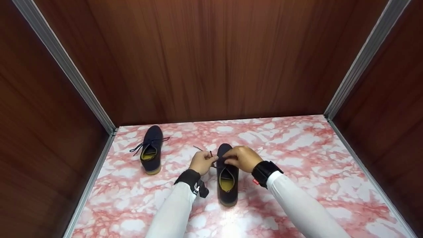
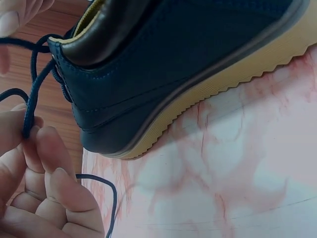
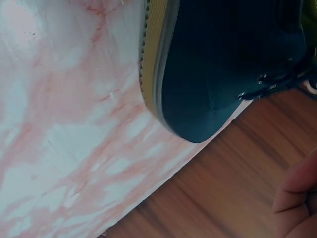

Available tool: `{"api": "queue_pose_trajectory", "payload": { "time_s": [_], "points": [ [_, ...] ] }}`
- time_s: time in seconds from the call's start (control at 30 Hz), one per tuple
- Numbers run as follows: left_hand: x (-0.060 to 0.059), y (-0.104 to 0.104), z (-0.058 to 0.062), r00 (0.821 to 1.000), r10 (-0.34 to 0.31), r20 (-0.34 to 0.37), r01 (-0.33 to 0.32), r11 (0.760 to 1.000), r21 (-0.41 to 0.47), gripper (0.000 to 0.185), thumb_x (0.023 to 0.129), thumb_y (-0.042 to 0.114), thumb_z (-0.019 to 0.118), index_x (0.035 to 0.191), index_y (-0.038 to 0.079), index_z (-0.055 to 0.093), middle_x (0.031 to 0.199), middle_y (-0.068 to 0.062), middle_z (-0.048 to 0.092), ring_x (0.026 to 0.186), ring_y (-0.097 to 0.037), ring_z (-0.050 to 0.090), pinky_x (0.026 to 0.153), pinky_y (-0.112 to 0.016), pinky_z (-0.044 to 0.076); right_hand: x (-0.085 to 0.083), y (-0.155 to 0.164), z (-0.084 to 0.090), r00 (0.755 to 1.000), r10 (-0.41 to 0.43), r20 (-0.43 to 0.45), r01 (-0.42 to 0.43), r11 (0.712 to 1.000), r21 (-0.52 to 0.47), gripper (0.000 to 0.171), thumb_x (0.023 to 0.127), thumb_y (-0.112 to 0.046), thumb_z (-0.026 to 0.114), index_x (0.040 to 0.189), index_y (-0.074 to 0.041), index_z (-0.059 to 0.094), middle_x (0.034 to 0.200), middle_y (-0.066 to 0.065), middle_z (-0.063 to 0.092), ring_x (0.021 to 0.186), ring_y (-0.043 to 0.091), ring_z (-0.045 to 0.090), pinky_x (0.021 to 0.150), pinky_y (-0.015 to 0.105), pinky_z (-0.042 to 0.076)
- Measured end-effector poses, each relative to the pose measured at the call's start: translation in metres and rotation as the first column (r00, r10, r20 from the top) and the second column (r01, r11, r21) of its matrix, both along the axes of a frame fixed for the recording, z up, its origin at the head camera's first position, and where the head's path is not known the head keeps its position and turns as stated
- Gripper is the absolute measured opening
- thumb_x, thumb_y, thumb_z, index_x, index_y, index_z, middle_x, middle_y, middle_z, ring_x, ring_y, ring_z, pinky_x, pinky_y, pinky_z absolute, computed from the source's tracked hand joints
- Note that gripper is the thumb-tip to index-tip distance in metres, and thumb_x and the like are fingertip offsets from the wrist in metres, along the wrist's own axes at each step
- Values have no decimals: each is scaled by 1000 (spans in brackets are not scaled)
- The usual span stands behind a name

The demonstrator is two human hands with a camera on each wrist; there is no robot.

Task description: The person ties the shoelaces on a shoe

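Note:
A dark navy lace-up shoe with a yellow lining stands upright, toe pointing away from me. My left hand, at the shoe's left side, pinches a looped part of the dark shoelace between thumb and fingers. Over the front of the shoe, my right hand reaches in from the right. In the left wrist view its fingertips pinch another stretch of lace at the frame's edge. A loose lace end hangs below the left hand. The thick tan sole shows a serrated edge.
A matching shoe stands farther left with its laces spread to both sides. Both shoes rest on a red-and-white marbled surface. Brown wood-grain panels rise behind and at both sides, joined by grey metal posts.

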State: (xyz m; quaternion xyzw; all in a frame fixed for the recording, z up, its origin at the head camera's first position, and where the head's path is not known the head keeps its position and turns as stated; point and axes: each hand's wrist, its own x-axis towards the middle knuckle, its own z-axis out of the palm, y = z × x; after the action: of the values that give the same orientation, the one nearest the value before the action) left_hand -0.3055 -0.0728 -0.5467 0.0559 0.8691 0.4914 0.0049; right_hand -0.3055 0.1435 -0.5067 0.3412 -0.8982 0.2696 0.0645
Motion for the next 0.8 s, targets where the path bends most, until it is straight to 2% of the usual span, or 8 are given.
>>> {"api": "queue_pose_trajectory", "payload": {
  "time_s": [0.07, 0.13, 0.23, 0.33, 0.43, 0.53, 0.67, 0.8],
  "points": [
    [0, 0, 0, 1000, -7, -1, 7, 1000, -2, 29, 97, 17, 73, 73, 1, 66, 71, -14, 70, 61, -5, 53, 61, -22, 40, -3, 8, -1, 998, -49, 30, 49, 999, -21, 20, 91, -20, 81, 109, -11, 82, 97, 5, 81, 88, 20, 74, 81, 37, 60],
    [0, 0, -1, 1000, -13, -8, 13, 1000, -3, 29, 96, 17, 74, 74, 0, 67, 75, -17, 73, 60, -6, 54, 60, -22, 40, -7, 15, -4, 994, -95, 54, 97, 995, -36, 20, 91, -18, 81, 108, -9, 81, 90, 5, 78, 80, 16, 69, 74, 32, 56],
    [-1, 0, -3, 1000, -14, -9, 13, 1000, -10, 29, 96, 18, 74, 73, 1, 68, 67, -8, 68, 59, -7, 51, 60, -22, 39, -10, 24, -11, 984, -144, 105, 148, 988, -35, 18, 91, -19, 82, 106, -9, 81, 83, 4, 71, 71, 10, 58, 66, 26, 49],
    [-2, 1, -4, 1000, -17, 1, 17, 1000, -12, 31, 96, 19, 74, 71, 3, 66, 64, 1, 64, 59, -6, 51, 59, -21, 39, -9, 28, -19, 978, -140, 153, 144, 989, -20, 21, 91, -23, 82, 107, -8, 80, 88, 5, 71, 73, 9, 58, 67, 25, 50],
    [-2, 1, -5, 1000, -24, 2, 24, 1000, -5, 31, 96, 19, 75, 69, 5, 64, 66, -2, 68, 59, -5, 52, 58, -21, 39, -7, 27, -26, 976, -111, 186, 114, 993, -6, 23, 91, -27, 82, 105, -9, 79, 94, 7, 73, 76, 9, 62, 70, 26, 52],
    [-1, 1, -5, 1000, -30, -1, 30, 1000, 5, 31, 96, 19, 74, 70, 5, 65, 66, -1, 68, 58, -5, 51, 58, -21, 38, -6, 22, -30, 977, -103, 185, 104, 995, 0, 18, 90, -26, 82, 95, -10, 77, 92, 6, 73, 77, 9, 61, 71, 26, 52],
    [0, 1, -5, 999, -40, -16, 40, 999, 10, 29, 95, 19, 75, 72, 3, 67, 61, 8, 58, 57, -6, 47, 58, -21, 37, -5, 17, -32, 973, -122, 197, 126, 992, -9, 20, 89, -22, 83, 81, -11, 69, 84, 2, 69, 73, 8, 57, 68, 25, 49],
    [0, 1, -6, 999, -32, -6, 32, 999, 27, 29, 95, 20, 75, 72, 4, 66, 60, 12, 53, 57, -6, 46, 59, -22, 36, -6, 15, -34, 960, -124, 252, 135, 990, -28, 19, 89, -19, 83, 87, -10, 67, 83, 2, 70, 71, 7, 56, 66, 24, 47]
  ]
}}
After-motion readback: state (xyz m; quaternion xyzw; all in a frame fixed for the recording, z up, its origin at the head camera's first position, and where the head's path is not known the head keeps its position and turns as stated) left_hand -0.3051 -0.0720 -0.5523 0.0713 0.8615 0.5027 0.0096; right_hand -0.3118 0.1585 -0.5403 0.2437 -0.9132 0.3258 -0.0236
